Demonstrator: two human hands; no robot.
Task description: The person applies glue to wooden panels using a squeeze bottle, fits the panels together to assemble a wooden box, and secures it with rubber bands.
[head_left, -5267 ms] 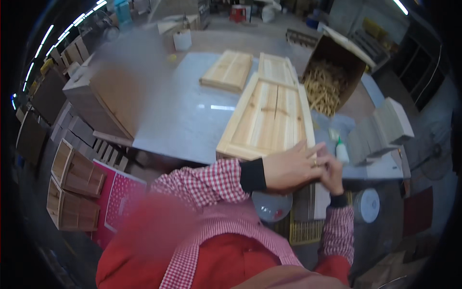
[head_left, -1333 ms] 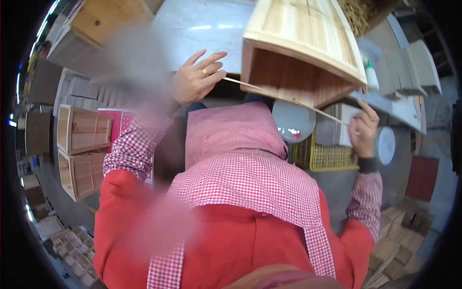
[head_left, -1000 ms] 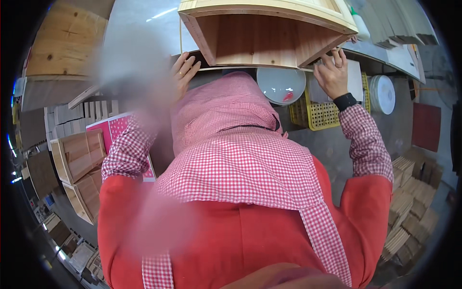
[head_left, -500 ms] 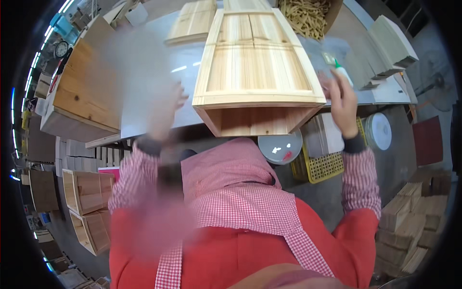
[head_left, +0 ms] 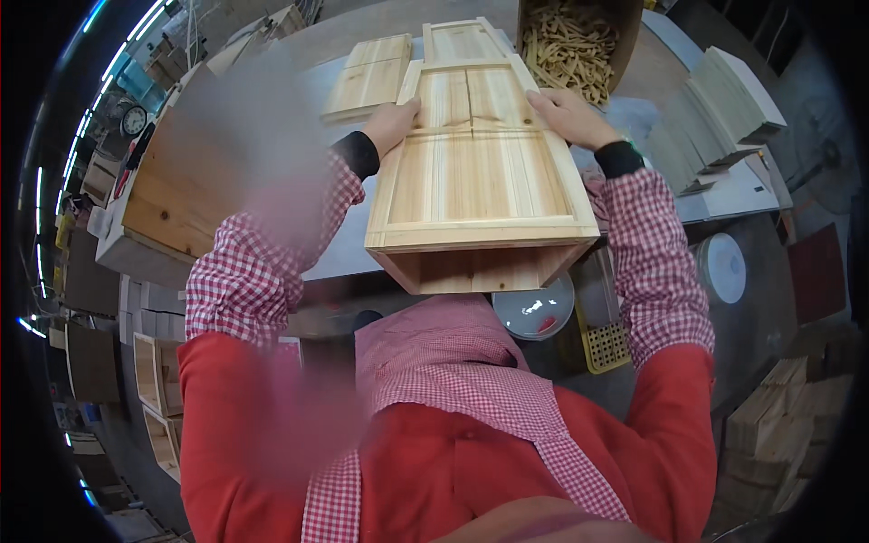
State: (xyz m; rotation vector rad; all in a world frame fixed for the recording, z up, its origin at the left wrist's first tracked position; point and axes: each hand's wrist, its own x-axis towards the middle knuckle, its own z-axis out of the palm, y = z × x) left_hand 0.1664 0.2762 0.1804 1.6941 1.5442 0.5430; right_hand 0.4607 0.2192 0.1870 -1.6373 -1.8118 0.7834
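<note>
both hands have moved up since the frame half a second ago: the left hand [head_left: 391, 127], then apart from the wood, and the right hand [head_left: 577, 120], then by the near corner, now flank the far half of the tapered wooden box [head_left: 475, 185]. the box lies on the table [head_left: 341, 240], its open end toward the person and seemingly past the table edge. digits of each hand rest over the top rims; the others are hidden down the sides, so i cannot tell whether they are spread or pressed together. it should handle stiff and fairly light, with thin panels the likeliest to dent; the framed long edges look the best hold. beyond it, a second framed wooden piece [head_left: 463, 41] blocks a straight push away; a carton [head_left: 630, 41] of pale strips [head_left: 572, 50] stands far right, stacked boards [head_left: 733, 100] nearer.
</note>
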